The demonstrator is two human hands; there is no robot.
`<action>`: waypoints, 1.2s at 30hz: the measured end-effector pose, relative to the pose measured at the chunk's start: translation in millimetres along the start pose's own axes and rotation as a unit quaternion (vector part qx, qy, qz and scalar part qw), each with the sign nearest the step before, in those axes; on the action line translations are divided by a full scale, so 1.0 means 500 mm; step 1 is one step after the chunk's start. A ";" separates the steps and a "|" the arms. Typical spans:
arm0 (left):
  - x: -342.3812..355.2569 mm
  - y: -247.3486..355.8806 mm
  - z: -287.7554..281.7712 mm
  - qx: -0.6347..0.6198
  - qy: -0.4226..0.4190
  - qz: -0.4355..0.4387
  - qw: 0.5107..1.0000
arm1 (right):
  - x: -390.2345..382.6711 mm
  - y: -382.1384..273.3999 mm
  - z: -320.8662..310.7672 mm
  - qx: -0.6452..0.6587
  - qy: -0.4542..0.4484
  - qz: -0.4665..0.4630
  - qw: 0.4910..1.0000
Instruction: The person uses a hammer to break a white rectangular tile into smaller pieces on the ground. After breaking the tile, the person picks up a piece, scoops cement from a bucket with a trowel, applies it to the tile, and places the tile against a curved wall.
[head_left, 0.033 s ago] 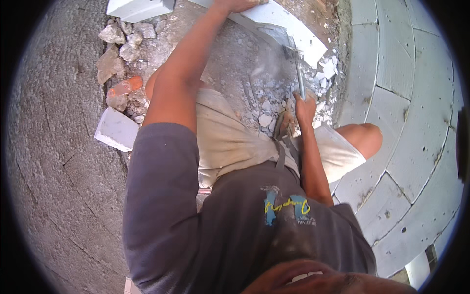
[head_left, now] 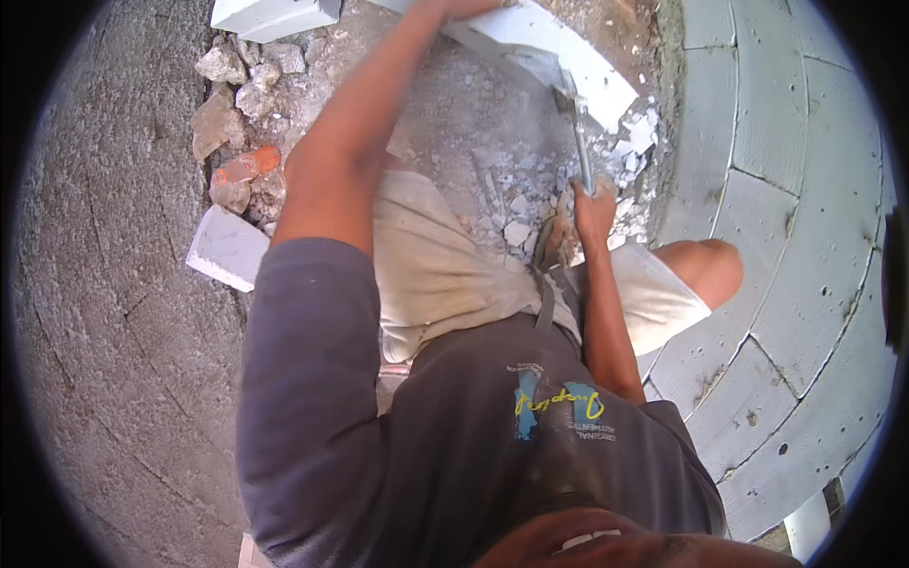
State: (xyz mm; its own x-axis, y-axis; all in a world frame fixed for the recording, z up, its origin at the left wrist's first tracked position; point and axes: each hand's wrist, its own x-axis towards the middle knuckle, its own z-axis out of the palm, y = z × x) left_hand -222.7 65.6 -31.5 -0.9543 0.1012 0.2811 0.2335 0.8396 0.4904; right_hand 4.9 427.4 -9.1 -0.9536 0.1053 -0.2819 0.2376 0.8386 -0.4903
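Observation:
At the far edge my left hand (head_left: 471,8) is on a long white block (head_left: 587,71), its fingers partly cut off by the picture's rim. My right hand (head_left: 595,210) is wrapped round the lower end of a hand tool with a grey metal shaft (head_left: 582,142). The tool's head meets the near side of the block; it is blurred, and I cannot make out its shape. White chips (head_left: 517,233) and dust lie on the ground between my knees, below the block.
Another white block (head_left: 275,17) lies at the far left, with a smaller white piece (head_left: 227,248) nearer. Grey stones (head_left: 221,64) and an orange brick piece (head_left: 246,166) sit between them. A wall of pale blocks (head_left: 767,123) rises on the right; rough grey paving or wall (head_left: 123,265) fills the left.

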 end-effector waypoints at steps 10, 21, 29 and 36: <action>-0.262 -0.176 -0.370 -0.047 0.019 -0.235 0.971 | 0.022 -0.020 0.017 0.208 -0.001 0.026 0.978; -0.964 -0.136 -0.185 0.002 -0.262 -0.560 0.786 | 0.018 -0.093 -0.059 0.224 -0.069 -0.018 0.972; -0.214 -0.088 -0.356 -0.028 0.037 -0.214 0.976 | 0.063 -0.046 -0.011 0.132 0.063 -0.105 0.984; 0.024 0.031 -0.082 0.124 -0.159 0.026 0.979 | 0.021 -0.105 -0.053 0.077 0.026 0.034 0.996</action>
State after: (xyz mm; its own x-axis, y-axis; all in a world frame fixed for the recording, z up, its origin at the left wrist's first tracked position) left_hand -222.6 57.9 13.5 -0.9612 0.2756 0.0112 0.2692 0.9287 0.2550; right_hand -22.6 398.8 35.7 -0.9413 0.1904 -0.2787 0.3247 0.7363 -0.5937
